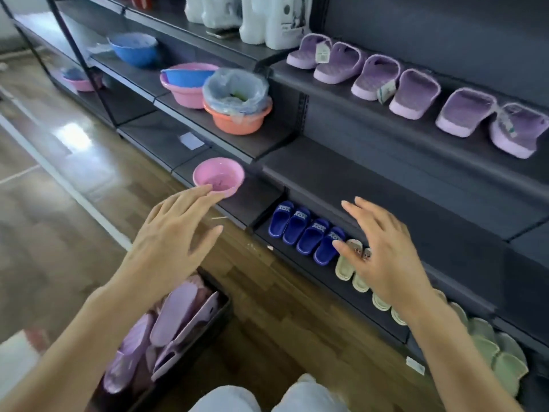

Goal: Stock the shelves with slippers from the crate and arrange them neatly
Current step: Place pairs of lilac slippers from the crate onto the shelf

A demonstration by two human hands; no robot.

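Observation:
Several purple slippers (413,93) stand in a row on the upper dark shelf (445,162) at the right. A dark crate (217,319) on the floor at the lower left holds more purple slippers (172,316), piled loosely. My left hand (172,242) hovers above the crate, fingers spread, holding nothing. My right hand (383,254) is empty too, fingers apart, in front of the lowest shelf. Blue slippers (306,233) sit in a row there, with pale green slippers (344,269) beside them, partly hidden by my right hand.
Plastic basins stand on the left shelves: blue (133,49), pink (184,84), orange (237,117) with a bagged one inside, and a small pink bowl (218,175). White jugs (267,19) sit on top. Wooden floor (59,203) stretches left. The middle right shelf (386,197) is bare.

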